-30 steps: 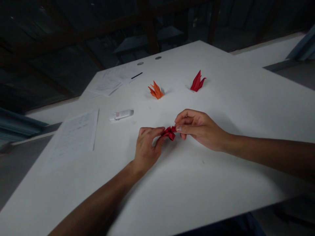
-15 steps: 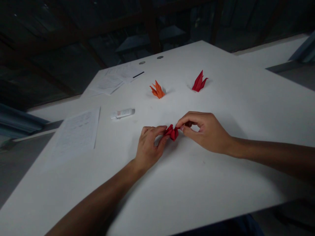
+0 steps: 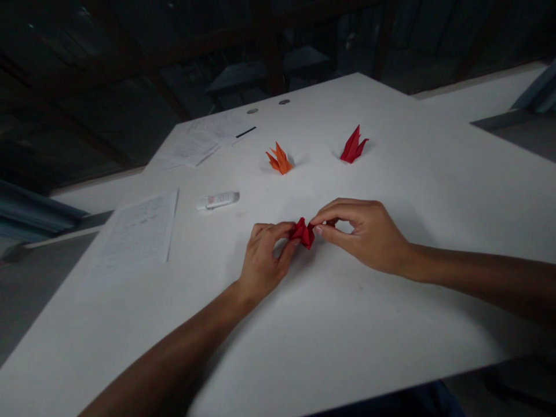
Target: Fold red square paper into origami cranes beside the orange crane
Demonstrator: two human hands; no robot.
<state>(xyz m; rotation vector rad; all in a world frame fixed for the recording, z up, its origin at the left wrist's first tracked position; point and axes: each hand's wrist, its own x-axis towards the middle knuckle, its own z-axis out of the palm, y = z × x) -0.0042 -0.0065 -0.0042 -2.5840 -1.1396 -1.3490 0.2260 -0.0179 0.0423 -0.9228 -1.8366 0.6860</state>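
A small red origami crane (image 3: 304,234) is held low over the white table, between my two hands. My left hand (image 3: 266,253) pinches its left side between thumb and fingers. On the opposite side, my right hand (image 3: 362,231) grips a pointed end between thumb and forefinger. Fingertips cover both ends of the folded paper. Farther back stand an orange origami crane (image 3: 280,159) and another red origami crane (image 3: 354,145), neither touched by a hand.
Left of the orange crane lies a white tube-shaped item (image 3: 218,200) with small print. A printed sheet (image 3: 136,231) is at the table's left edge. More papers (image 3: 195,142) with a dark strip (image 3: 246,132) lie at the far left. Two round inserts (image 3: 252,111) sit near the back edge.
The view has shifted very slightly. Both hands keep their pinch on the red crane, and its folds have barely moved.
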